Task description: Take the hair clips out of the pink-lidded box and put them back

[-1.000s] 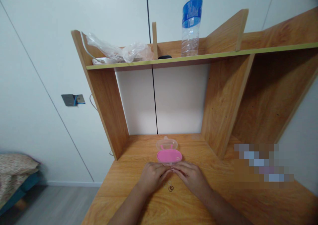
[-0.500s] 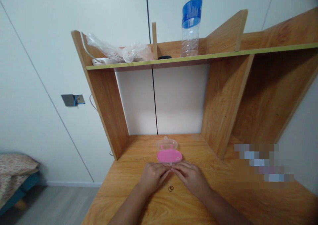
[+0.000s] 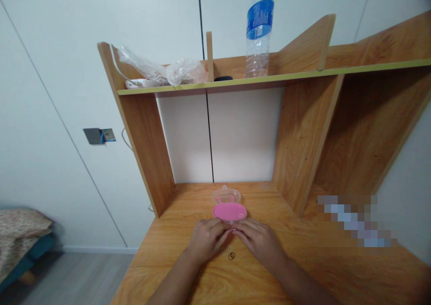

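Both hands, left hand [image 3: 206,239] and right hand [image 3: 260,241], are curled with fingertips pinched together near the desk's [image 3: 303,269] middle; whatever is held cannot be made out. The open pink case [image 3: 229,211] lies just beyond. The small rings [image 3: 231,255] beneath could be knocked off the front edge.

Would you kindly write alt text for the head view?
Two hands, left hand and right hand, meet fingertip to fingertip on a wooden desk, just before an open pink case. A small dark ring lies between the wrists.
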`<state>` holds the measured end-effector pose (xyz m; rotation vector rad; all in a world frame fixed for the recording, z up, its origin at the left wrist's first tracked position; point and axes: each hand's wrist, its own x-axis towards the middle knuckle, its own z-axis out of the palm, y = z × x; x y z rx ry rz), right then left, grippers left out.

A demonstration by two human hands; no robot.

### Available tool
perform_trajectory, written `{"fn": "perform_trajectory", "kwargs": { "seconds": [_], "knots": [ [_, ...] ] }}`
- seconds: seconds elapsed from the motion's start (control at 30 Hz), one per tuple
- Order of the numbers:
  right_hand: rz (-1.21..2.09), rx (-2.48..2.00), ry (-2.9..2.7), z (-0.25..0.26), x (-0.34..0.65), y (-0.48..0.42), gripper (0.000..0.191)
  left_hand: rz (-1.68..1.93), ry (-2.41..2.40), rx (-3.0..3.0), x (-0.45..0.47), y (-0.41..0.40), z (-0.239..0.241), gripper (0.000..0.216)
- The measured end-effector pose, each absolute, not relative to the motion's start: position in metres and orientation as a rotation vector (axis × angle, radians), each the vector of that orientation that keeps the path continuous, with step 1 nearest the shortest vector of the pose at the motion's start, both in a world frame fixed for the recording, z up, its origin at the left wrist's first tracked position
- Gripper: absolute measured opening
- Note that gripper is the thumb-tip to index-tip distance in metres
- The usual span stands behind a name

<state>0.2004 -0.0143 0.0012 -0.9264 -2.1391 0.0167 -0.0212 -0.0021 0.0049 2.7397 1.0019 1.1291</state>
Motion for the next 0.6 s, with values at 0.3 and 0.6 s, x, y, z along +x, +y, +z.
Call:
{"fn": "perform_trajectory", "kwargs": {
  "seconds": [0.3, 0.6],
  "knots": [
    [0.026, -1.028, -1.968, -0.007, 0.204, -0.009, 0.021, 1.513, 1.223, 2.267, -0.027, 0.010, 0.001, 0.017],
    [0.049, -1.052, -1.900, -0.006, 0.204, -0.006, 0.028, 1.564, 1.364, 1.874, -0.029, 0.024, -0.007, 0.016]
  ]
}}
